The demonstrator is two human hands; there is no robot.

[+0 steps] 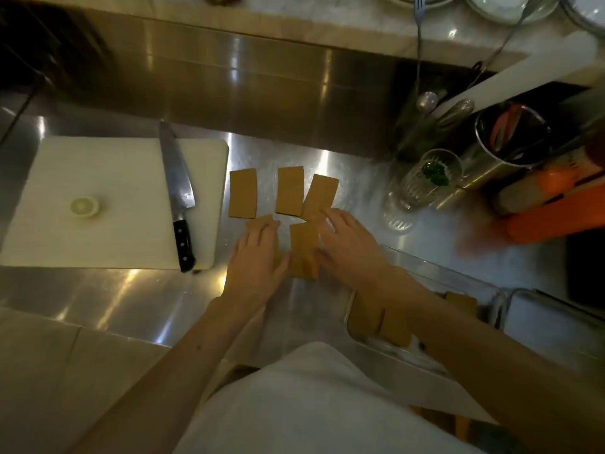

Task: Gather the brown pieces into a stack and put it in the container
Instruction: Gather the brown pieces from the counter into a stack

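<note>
Several flat brown rectangular pieces lie on the steel counter. The far row holds a left piece (pixel 242 193), a middle piece (pixel 290 190) and a tilted right piece (pixel 320 195). My left hand (pixel 255 262) lies flat, fingers spread, on a near-left piece (pixel 262 221). Between my hands sits another piece (pixel 303 249). My right hand (pixel 348 244) rests open beside it, fingertips touching the tilted piece. A clear glass container (pixel 435 273) at the near right holds more brown pieces (pixel 379 319), partly hidden by my right forearm.
A white cutting board (pixel 108 178) at the left carries a black-handled knife (pixel 176 191) and a round pale slice (pixel 84 207). A ribbed glass (pixel 422 181), a steel utensil holder (pixel 510 142) and orange items (pixel 553 211) stand at the right.
</note>
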